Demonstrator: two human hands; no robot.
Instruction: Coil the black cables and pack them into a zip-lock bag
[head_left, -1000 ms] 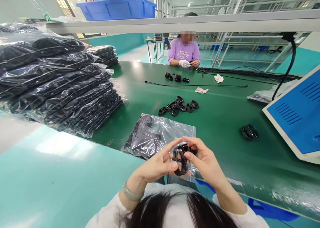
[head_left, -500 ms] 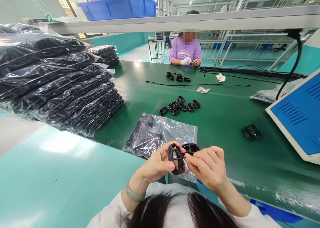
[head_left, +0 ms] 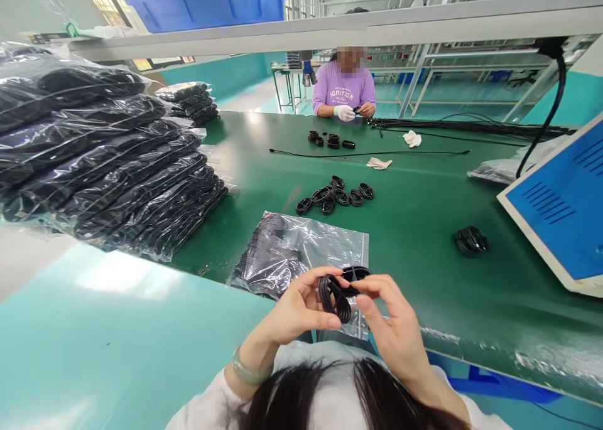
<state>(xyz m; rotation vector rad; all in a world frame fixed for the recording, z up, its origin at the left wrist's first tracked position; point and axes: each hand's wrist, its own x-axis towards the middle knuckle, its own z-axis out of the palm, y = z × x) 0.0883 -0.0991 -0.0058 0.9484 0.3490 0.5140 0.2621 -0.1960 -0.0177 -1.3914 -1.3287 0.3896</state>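
One coiled black cable (head_left: 335,299) in the left hand (head_left: 299,307), above the near right corner of the clear plastic bag (head_left: 332,238). Left thumb and fingers curled about the coil, gripping from its left side. Right hand (head_left: 393,320) just right of that coil: forefinger reaching toward it, thumb spread away from forefinger; cannot tell whether touching. Second black coil (head_left: 357,274) just behind the fingers, over the bag's right edge; cannot tell whether held or resting.

Black cables packed in the left part of the bag. Just beyond the bag, on the green tabletop (head_left: 414,210): loose cluster of black coils (head_left: 340,196). Well right of the bag: coil bundle (head_left: 471,240). Left of the bag: tall stack of bagged cables (head_left: 108,160). Far beyond the bag: co-worker (head_left: 343,88) in purple, with white-gloved hand (head_left: 344,113).
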